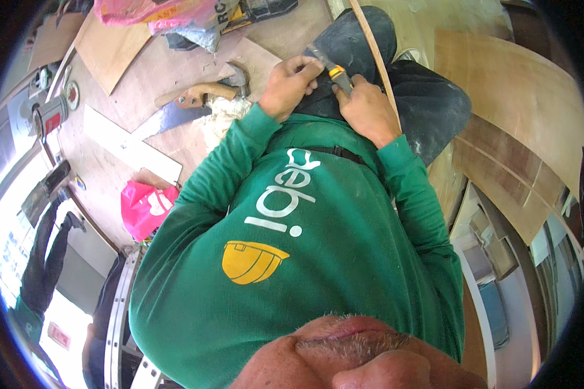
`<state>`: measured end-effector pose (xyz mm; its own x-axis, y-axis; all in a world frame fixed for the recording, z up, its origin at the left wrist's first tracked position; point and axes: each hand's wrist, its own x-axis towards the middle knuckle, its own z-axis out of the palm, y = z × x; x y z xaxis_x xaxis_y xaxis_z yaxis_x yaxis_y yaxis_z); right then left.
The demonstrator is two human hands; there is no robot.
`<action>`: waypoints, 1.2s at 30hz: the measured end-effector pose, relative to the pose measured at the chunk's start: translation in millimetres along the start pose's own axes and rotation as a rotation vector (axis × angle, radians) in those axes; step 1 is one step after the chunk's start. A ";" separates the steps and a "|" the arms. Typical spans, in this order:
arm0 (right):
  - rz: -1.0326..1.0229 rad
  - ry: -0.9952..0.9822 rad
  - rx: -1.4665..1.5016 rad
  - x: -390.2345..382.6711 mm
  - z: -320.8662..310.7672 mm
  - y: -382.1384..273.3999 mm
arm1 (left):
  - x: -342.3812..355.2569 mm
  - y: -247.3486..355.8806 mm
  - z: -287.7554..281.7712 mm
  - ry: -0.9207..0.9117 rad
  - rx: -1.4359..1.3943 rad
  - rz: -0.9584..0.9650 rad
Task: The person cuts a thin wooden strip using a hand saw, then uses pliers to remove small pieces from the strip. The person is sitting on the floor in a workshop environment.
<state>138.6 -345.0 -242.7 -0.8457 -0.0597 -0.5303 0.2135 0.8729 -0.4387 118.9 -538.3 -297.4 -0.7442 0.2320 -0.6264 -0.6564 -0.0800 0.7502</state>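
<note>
My right hand (368, 110) is closed around the grey and yellow-orange handle of a utility knife (338, 74), its metal blade pointing up and left. Beside that blade, my left hand (292, 85) has its thumb and fingers pinched together. Whether they grip the blade or some small thing, I cannot make out. A long thin wooden strip (373, 45) slants across my dark-trousered legs and passes close to my right hand. Left of my left hand, a hammer (235, 79) lies by a handsaw (169, 119) with a wooden handle. A crumpled whitish cloth (222, 121) is near them.
A white board strip (131, 144) and a pink bag (148, 209) lie on the left. Pink plastic sacking (143, 11) and a plywood piece (110, 48) are at the far left. Large wooden sheets (506, 97) extend on the right. Another person (39, 259) stands at the left edge.
</note>
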 end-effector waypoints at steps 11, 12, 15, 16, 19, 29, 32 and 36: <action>-0.053 -0.160 -0.162 28.8 -5.3 -22.3 | -1.8 -22.3 -25.8 0.002 -0.345 -0.023; -0.068 -0.186 -0.184 33.0 -5.4 -23.2 | -1.9 -23.8 -26.4 0.007 -0.367 -0.027; -0.071 -0.239 -0.215 37.7 -8.9 -29.8 | -1.3 -27.1 -26.8 0.032 -0.390 -0.048; -0.066 -0.253 -0.220 38.8 -10.2 -32.4 | -0.9 -27.9 -26.8 0.043 -0.391 -0.055; -0.045 -0.277 -0.239 40.8 -11.2 -35.0 | -1.3 -29.6 -27.2 0.035 -0.423 -0.061; -0.042 -0.425 -0.158 64.9 -14.2 -22.5 | 9.8 -22.2 -68.3 -0.241 -0.369 -0.111; -0.015 -0.491 -0.149 71.3 -16.0 -19.8 | 15.7 -28.1 -78.7 -0.252 -0.424 -0.152; -0.022 -0.478 -0.101 72.6 -10.5 -10.1 | 17.1 -30.6 -76.0 -0.238 -0.339 -0.070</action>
<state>70.0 -353.1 -269.2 -0.5253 -0.2733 -0.8058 0.1302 0.9101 -0.3935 116.8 -605.5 -347.2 -0.6731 0.4629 -0.5768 -0.7374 -0.3613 0.5707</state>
